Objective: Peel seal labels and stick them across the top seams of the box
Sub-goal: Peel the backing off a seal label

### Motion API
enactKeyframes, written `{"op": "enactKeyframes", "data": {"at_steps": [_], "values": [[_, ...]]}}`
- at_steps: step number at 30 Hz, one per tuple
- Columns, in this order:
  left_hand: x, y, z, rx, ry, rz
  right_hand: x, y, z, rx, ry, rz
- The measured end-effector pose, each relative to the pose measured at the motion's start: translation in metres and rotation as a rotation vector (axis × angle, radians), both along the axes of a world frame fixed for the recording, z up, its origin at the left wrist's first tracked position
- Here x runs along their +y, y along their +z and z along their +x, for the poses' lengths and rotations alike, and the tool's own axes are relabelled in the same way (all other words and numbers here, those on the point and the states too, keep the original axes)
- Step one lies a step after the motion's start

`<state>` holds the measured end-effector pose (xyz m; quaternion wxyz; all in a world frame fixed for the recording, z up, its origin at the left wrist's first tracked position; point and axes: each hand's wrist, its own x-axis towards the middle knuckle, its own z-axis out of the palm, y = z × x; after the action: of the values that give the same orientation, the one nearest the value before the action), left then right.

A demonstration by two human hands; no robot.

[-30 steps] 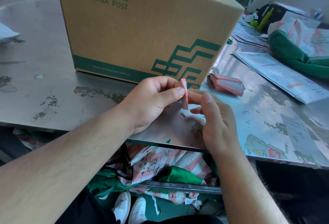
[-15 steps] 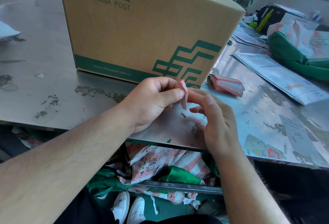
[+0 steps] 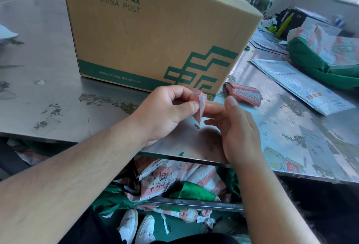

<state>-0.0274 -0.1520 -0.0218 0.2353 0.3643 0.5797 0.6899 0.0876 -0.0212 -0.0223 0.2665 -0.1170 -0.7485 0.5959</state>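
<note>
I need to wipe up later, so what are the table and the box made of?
Table: looks like stainless steel, a brushed grey sheet with dull reflections, patched with stuck-on paper residue. Box: corrugated cardboard by its look, matte brown with green print and folded edges.

Left hand (image 3: 167, 111) pinching; right hand (image 3: 236, 129) — loose.

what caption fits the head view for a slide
Left hand pinches a seal label beside the open right hand, in front of a China Post box on a metal table.
</note>
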Motion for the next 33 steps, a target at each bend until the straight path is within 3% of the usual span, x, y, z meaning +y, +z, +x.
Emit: {"op": "enactKeyframes", "data": {"at_steps": [9, 18, 24, 29, 33], "values": [[-0.001, 0.004, 0.009, 0.226, 0.062, -0.115, 0.005, 0.001, 0.0, 0.025, 0.021, -0.105], [-0.002, 0.008, 0.012, 0.276, 0.073, -0.134, 0.008, -0.002, 0.0, 0.017, 0.026, -0.121], [-0.002, 0.006, 0.009, 0.151, -0.013, -0.062, 0.013, -0.005, -0.001, 0.027, -0.009, -0.121], [0.0, 0.005, 0.0, -0.191, -0.034, 0.063, 0.013, -0.001, -0.002, 0.13, -0.081, -0.418], [0.001, 0.004, -0.001, -0.242, -0.024, 0.056, 0.015, 0.0, -0.002, 0.156, -0.07, -0.484]]}}
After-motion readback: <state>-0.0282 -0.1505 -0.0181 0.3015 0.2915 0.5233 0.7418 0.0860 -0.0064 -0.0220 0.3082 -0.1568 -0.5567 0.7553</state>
